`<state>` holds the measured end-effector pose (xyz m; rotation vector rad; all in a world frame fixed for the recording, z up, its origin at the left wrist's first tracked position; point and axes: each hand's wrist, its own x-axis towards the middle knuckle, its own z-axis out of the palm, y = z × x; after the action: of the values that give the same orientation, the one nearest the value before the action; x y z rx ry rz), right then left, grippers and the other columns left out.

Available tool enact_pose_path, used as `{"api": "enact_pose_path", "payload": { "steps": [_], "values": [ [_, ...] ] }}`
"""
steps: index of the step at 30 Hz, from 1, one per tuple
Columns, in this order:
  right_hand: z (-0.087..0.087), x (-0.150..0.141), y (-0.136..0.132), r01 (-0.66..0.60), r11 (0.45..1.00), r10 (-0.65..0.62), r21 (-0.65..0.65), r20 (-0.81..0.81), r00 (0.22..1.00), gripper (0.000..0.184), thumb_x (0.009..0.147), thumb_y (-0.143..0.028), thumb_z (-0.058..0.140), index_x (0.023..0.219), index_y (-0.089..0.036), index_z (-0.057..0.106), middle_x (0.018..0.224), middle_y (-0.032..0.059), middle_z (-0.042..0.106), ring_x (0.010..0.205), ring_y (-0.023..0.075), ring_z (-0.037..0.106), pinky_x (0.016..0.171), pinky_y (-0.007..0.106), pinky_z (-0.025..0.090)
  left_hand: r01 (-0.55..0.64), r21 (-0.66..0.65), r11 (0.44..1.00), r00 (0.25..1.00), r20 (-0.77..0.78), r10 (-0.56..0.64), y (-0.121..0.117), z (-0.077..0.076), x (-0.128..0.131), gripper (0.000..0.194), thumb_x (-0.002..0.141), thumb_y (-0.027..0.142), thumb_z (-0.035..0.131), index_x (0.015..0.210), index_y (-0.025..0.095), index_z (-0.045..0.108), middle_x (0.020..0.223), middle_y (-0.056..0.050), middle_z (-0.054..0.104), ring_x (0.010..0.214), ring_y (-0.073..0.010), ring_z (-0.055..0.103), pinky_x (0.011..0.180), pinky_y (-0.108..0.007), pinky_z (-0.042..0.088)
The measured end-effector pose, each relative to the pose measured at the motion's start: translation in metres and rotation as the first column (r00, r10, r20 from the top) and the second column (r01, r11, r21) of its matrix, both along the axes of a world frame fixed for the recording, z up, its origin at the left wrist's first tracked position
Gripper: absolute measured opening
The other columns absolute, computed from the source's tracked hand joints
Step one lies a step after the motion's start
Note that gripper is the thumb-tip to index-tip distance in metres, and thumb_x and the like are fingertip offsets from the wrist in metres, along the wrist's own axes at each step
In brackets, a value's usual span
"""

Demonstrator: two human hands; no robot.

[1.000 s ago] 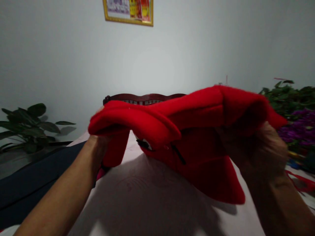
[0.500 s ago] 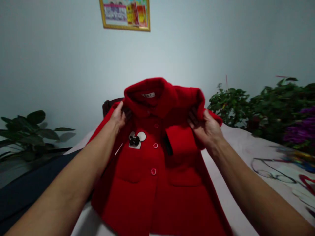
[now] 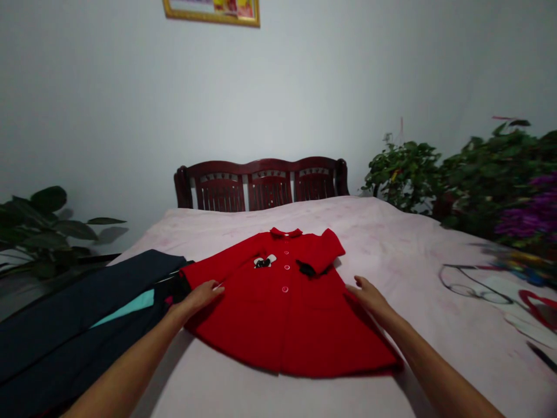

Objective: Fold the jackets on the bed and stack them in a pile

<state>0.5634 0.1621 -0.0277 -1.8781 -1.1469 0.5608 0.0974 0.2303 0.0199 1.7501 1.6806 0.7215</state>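
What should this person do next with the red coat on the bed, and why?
Probably the left hand should lift the outstretched sleeve of the red coat and fold it in across the front, because that sleeve lies out sideways, while the opposite sleeve already lies turned in over the chest.

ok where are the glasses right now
In the head view, the eyeglasses lie on the pink bedsheet toward the right, past the right hand and the red coat, below the purple flowers.
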Motion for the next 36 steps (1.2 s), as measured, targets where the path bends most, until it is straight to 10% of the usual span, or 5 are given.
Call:
{"api": "enact_pose_path", "payload": {
  "steps": [5,12,16,25,36],
  "values": [
    [-0.015,-0.006,-0.015,-0.171,0.973,0.186,-0.156,0.089,0.978,0.052,0.074,-0.041,0.064,0.117,-0.013,0.068,0.111,0.0154,0.074,0.105,0.0304,0.069,0.088,0.037,0.054,-0.039,0.011,0.999,0.994,-0.103,0.040,-0.010,-0.016,0.009,0.039,0.069,0.043,0.069,0.098,0.017,0.067,0.108,-0.016,0.074,0.110,-0.0331,0.067,0.090,-0.036,0.049],
    [0.028,0.017,-0.018,-0.178,0.983,0.180,0.034,-0.052,0.982,0.047,0.076,-0.035,0.058,0.116,-0.014,0.070,0.113,0.0117,0.074,0.098,0.0247,0.071,0.084,0.031,0.054,0.031,0.054,0.998,0.994,-0.108,-0.025,-0.039,-0.019,-0.018,0.049,0.082,0.050,0.054,0.114,0.015,0.065,0.112,-0.012,0.074,0.105,-0.0308,0.069,0.088,-0.035,0.051],
    [0.011,0.034,-0.029,-0.186,0.947,0.232,-0.263,0.155,0.960,0.049,0.076,-0.029,0.058,0.121,-0.012,0.068,0.110,0.0143,0.074,0.100,0.0279,0.070,0.085,0.035,0.053,0.044,0.035,0.998,0.916,-0.401,-0.027,-0.077,-0.052,-0.026,0.061,0.087,0.047,0.047,0.138,0.015,0.052,0.125,-0.016,0.068,0.111,-0.0324,0.066,0.093,-0.040,0.049],
    [0.009,-0.006,0.028,-0.298,0.955,0.152,0.002,0.856,0.494,0.057,0.088,-0.019,0.047,0.145,-0.017,0.050,0.156,0.0154,0.041,0.145,0.0344,0.030,0.115,0.051,0.027,0.173,0.186,0.967,0.875,-0.480,-0.064,-0.100,-0.082,0.013,0.064,0.087,0.045,0.050,0.147,0.022,0.050,0.157,-0.015,0.041,0.146,-0.0335,0.035,0.119,-0.048,0.028],
    [0.102,-0.045,0.156,-0.013,0.999,-0.012,0.053,0.444,0.896,0.059,0.097,-0.054,0.027,0.133,-0.017,0.057,0.117,0.0195,0.068,0.111,0.0354,0.063,0.091,0.048,0.048,0.157,0.208,0.965,0.877,-0.479,-0.040,-0.099,-0.102,0.008,0.062,0.090,0.046,0.048,0.150,0.030,0.045,0.161,-0.007,0.035,0.148,-0.0315,0.032,0.120,-0.052,0.028]
  ]
}}
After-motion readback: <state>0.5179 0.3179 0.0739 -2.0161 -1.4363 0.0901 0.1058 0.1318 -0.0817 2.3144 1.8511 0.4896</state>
